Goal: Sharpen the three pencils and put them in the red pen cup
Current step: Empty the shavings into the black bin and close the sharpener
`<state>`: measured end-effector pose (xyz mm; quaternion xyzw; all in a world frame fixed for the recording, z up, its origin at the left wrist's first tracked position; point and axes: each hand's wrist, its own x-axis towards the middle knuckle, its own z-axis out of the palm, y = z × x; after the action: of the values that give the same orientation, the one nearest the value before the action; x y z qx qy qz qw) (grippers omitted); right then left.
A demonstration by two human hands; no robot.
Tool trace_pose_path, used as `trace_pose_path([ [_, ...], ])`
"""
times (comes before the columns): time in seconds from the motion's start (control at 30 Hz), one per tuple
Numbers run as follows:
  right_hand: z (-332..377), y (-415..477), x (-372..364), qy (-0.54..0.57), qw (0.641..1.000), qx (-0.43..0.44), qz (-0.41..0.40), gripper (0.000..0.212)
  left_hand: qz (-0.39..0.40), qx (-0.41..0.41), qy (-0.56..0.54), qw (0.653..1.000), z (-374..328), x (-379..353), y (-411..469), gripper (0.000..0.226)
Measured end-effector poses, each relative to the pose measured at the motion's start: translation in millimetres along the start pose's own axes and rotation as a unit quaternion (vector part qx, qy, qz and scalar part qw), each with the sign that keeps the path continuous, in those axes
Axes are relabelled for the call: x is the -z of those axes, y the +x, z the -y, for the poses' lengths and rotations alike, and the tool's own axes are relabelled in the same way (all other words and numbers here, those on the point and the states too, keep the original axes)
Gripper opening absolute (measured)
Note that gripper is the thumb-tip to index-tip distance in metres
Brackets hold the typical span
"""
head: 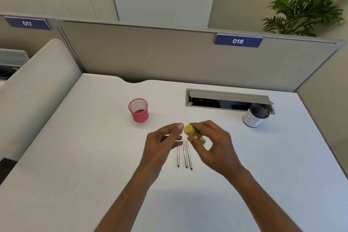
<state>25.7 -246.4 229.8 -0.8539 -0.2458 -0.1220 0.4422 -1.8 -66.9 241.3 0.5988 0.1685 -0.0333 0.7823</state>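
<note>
We look down on a white desk (84, 156). Above its middle, our left hand (162, 143) is half curled and holds nothing we can see, its thumb tip just beside the sharpener's cap. Our right hand (212, 145) grips a yellow sharpener (192, 133) between thumb and fingers. From the hands, an empty red cup (138, 110) stands upright at 10 o'clock, and a black cup (255, 116) at 2 o'clock. The sharpener's long axis runs 10 to 4 o'clock, cap toward 10. Below the hands, three pencils (185, 154) lie side by side on the desk, long axes near 12 to 6, tips toward 12.
</note>
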Motion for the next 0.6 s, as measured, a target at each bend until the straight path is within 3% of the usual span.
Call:
trace_pose_path([
  [0.23,-4,-12,2,-0.018,0.998,0.01,0.058,0.031,0.039,0.021,0.031,0.999,8,-6,-7,0.028],
  [0.6,-4,-15,3,-0.008,0.994,-0.022,0.103,0.03,0.054,0.087,-0.061,0.993,19,-11,-10,0.026],
])
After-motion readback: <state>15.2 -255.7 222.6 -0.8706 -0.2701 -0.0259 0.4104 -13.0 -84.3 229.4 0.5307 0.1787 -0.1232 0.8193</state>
